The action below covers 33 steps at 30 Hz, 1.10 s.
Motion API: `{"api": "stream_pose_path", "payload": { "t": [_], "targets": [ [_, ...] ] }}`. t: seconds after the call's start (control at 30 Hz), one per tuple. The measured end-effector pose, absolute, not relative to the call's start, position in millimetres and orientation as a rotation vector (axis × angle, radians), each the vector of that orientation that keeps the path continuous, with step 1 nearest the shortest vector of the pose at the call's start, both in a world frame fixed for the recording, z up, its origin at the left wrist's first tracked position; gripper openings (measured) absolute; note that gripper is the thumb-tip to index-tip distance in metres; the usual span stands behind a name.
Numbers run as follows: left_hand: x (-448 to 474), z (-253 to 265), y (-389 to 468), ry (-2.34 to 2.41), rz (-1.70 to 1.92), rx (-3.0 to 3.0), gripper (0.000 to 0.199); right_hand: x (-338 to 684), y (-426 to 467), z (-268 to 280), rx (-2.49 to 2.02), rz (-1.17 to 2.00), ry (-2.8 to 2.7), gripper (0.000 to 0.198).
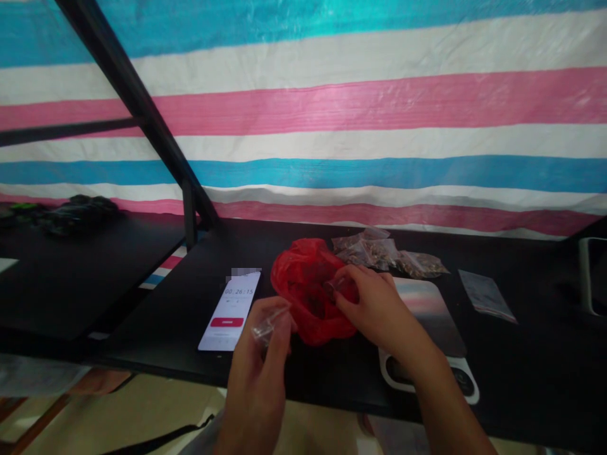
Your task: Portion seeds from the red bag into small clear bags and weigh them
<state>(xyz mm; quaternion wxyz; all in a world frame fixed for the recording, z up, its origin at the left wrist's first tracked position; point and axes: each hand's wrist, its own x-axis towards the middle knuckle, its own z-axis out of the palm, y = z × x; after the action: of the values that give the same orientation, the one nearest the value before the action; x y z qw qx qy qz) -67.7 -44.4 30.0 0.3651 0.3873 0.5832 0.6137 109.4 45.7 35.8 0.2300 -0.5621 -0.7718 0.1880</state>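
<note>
A red plastic bag (303, 259) stands with its mouth open on the black table, dark contents inside. At its near left edge, my left hand (260, 360) is closed on a small clear plastic bag (269, 325) held between thumb and fingers. My right hand (367, 303) reaches over the red bag's right side, thumb and fingers pinched at its mouth. Something small and see-through shows at those fingertips, too blurred to name. Just behind the right hand lie several small clear bags (379, 248) filled with brownish bits.
Under my right forearm sits a white scale (429, 309) with a metal plate. A flat zip bag (487, 296) lies to its right. On the left, a phone (231, 313) shows a running timer. A dark metal post (142, 114) slants before the striped sheet (379, 101).
</note>
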Motion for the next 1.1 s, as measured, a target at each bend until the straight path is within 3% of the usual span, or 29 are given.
{"api": "stream_pose_path", "payload": {
  "t": [0.23,0.5,0.8,1.1],
  "targets": [
    [-37,22,-66,1.442,1.307,0.975,0.037,97,45,32,-1.543,0.500,-2.237,0.022],
    [-71,18,-7,1.338,1.717,0.811,0.028,88,47,24,-1.550,0.457,-2.294,0.024],
    [-70,25,6,1.093,1.641,0.534,0.032,78,46,18,-1.600,0.414,-2.235,0.023],
    [-74,26,11,1.010,1.627,0.387,0.020,78,47,15,-1.566,0.558,-2.110,0.022]
  ]
}}
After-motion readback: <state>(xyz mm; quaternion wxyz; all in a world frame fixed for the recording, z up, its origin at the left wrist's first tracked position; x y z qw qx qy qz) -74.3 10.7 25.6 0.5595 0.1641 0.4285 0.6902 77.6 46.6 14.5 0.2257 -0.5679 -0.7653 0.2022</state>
